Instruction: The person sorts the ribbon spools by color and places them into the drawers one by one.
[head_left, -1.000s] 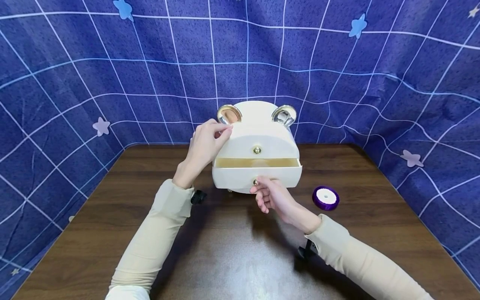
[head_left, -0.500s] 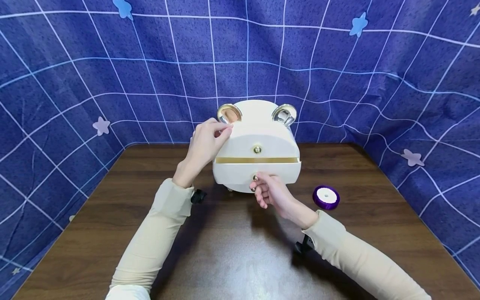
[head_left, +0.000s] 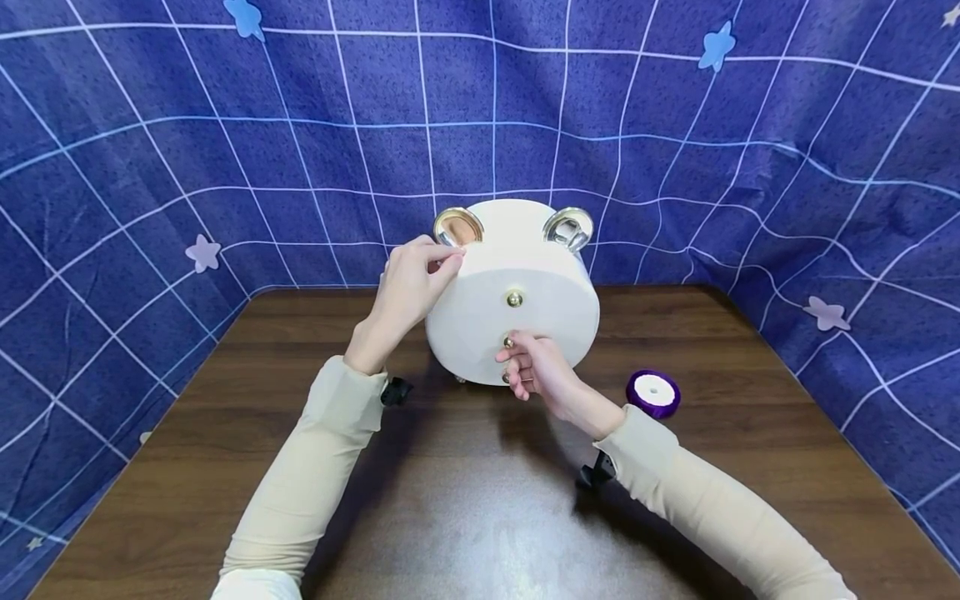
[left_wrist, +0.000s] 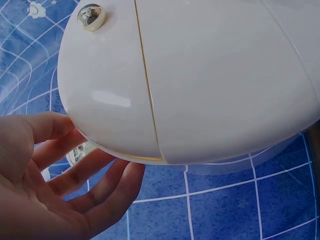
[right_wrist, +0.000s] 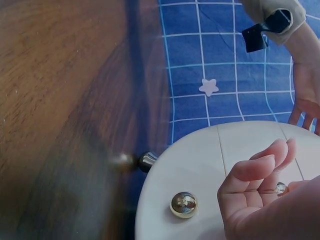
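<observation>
A white rounded drawer box (head_left: 472, 325) with gold knobs and two shiny round ears stands on the table, its front flush. My right hand (head_left: 551, 375) pinches the middle drawer's knob (head_left: 508, 342) between thumb and index finger, the other fingers loosely bent. In the right wrist view this knob (right_wrist: 281, 188) is partly hidden by the hand, and the bottom knob (right_wrist: 183, 205) shows beside it. My left hand (head_left: 412, 287) rests at the box's upper left side. In the left wrist view its loosely bent fingertips (left_wrist: 135, 170) touch the curved side, below the top knob (left_wrist: 91, 17).
A purple ribbon spool (head_left: 652, 394) with a white centre lies on the wooden table (head_left: 465, 500), right of the box. Behind hangs a blue curtain (head_left: 337, 150) with a pale grid and stars.
The middle drawer, open a second ago, has slid back into the box until its front is flush. My right hand moved forward with its knob. My left hand stayed in place.
</observation>
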